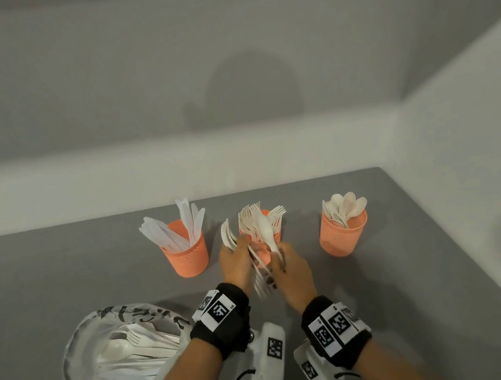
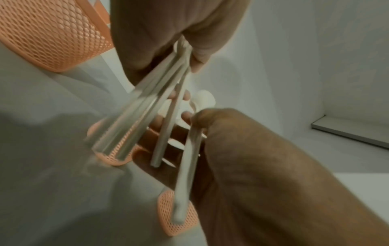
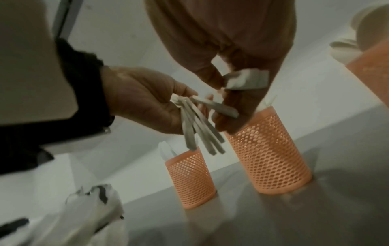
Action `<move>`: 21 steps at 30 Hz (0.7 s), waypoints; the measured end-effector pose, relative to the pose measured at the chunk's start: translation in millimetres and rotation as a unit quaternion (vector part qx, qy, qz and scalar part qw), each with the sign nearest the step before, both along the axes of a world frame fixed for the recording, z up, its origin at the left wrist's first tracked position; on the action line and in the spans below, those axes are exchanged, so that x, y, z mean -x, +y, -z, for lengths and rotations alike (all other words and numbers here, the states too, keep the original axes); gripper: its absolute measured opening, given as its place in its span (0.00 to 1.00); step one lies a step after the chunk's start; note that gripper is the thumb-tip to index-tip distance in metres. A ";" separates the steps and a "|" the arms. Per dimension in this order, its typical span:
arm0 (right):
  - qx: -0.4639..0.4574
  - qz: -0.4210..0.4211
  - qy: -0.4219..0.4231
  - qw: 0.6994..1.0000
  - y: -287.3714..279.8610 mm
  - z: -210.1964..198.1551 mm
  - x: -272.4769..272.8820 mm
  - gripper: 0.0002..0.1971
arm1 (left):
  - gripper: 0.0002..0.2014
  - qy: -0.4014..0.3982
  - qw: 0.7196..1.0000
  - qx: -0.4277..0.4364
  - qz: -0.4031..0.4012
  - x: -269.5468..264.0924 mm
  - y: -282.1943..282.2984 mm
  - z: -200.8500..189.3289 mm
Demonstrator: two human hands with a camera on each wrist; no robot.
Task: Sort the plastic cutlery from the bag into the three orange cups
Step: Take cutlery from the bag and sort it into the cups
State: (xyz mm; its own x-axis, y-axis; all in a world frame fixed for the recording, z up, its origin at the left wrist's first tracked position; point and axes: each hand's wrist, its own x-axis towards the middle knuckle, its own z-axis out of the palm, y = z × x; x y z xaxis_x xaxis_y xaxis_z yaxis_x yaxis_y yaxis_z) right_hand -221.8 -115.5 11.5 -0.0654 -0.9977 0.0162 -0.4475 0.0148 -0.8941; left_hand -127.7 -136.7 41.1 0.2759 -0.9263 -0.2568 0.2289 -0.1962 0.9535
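Note:
Three orange mesh cups stand in a row: the left cup (image 1: 186, 257) holds knives, the middle cup (image 1: 260, 254) forks, the right cup (image 1: 344, 234) spoons. Both hands hover in front of the middle cup. My left hand (image 1: 240, 249) grips a fanned bunch of white forks (image 1: 228, 234) by their handles (image 3: 200, 131). My right hand (image 1: 279, 258) pinches a white spoon (image 1: 266, 229), bowl up, and touches the bunch. The plastic bag (image 1: 121, 353) lies open at the near left with more white cutlery inside.
The grey table (image 1: 414, 263) ends at a white wall on the far side and on the right. In the right wrist view the fork cup (image 3: 269, 158) is just below my fingers, the knife cup (image 3: 189, 179) behind it.

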 end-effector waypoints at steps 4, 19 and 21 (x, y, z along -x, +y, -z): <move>0.056 0.034 0.095 0.993 2.7 0.3 7.1 0.07 | 0.15 -0.025 0.999 0.033 0.000 -4.9 -5.6 0.4; -0.062 -0.075 -0.114 0.989 -1.1 -19.8 23.5 0.11 | 0.12 -0.084 0.978 0.060 0.180 10.8 -0.7 -4.0; -0.053 -0.087 -0.126 0.987 -4.7 -27.7 27.4 0.13 | 0.14 -0.090 0.975 0.076 0.188 14.8 -1.5 -5.0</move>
State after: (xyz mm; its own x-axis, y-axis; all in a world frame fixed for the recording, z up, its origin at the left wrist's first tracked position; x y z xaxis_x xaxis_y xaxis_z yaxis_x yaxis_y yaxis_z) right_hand -249.2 -120.2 39.2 0.1182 -0.9895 -0.0833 -0.2158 0.0563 -0.9748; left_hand -142.6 -138.2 46.2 -0.0637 -0.9942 -0.0866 -0.0052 -0.0864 0.9962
